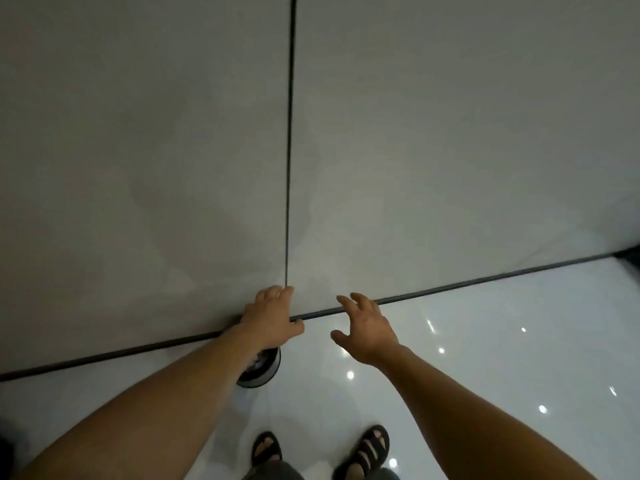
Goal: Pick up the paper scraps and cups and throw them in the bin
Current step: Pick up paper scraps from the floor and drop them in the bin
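Note:
My left hand [273,318] is stretched forward with its fingers curled, low in front of a grey wall. Under its palm and wrist shows a translucent cup [259,368] with a dark end, which the hand seems to grip; the hand hides the cup's upper part. My right hand [367,329] hovers beside it, about a hand's width to the right, with fingers spread and nothing in it. I see no paper scraps and no bin.
Large grey wall panels [433,150] fill the upper view, split by a dark vertical seam [289,150]. A dark strip [485,280] marks where the wall meets the glossy white floor [485,358]. My sandalled feet [369,448] stand at the bottom edge.

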### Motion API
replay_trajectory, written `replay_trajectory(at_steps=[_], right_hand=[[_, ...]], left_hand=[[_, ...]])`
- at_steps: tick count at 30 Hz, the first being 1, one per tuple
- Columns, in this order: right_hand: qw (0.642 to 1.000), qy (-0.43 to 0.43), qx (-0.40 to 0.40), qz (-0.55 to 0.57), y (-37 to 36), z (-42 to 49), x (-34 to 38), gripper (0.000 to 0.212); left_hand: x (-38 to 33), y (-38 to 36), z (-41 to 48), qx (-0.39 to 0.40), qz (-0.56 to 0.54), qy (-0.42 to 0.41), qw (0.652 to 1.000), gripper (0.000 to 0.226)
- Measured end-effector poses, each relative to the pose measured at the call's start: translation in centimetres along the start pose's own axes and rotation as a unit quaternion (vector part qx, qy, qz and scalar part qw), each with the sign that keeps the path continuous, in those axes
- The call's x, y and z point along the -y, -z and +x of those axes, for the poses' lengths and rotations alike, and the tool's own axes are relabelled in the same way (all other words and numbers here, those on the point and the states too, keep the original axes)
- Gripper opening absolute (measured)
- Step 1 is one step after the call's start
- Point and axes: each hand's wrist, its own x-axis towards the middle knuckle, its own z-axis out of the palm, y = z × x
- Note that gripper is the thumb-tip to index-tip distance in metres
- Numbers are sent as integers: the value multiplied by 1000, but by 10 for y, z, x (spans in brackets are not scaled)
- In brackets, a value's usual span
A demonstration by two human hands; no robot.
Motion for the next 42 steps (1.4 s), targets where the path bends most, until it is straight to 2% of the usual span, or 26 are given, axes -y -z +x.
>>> replay_trajectory(at_steps=[6,11,16,23,34,42], right_hand=[[988,-125,-75,47,38,-79,-98,77],[965,-219,-122,80,57,-179,-212,78],[925,-313,-184,114,81,-279,-330,78],[872,-409,-217,158,90,-385,-437,77],[801,-502,-246,216,111,-438,-589,77],[732,-581,-257,246,142,-465,-716,75]], left_hand=[[-134,-7,0,33,90,-96,991,84],[-288,-47,-13,32,150,-194,969,82],[-436,-108,-42,46,188,-289,937,81],[-594,-174,-76,49,216,-392,893,77],[-786,-250,-45,108,253,-475,836,75],[-949,-297,0,137,265,-533,792,72]])
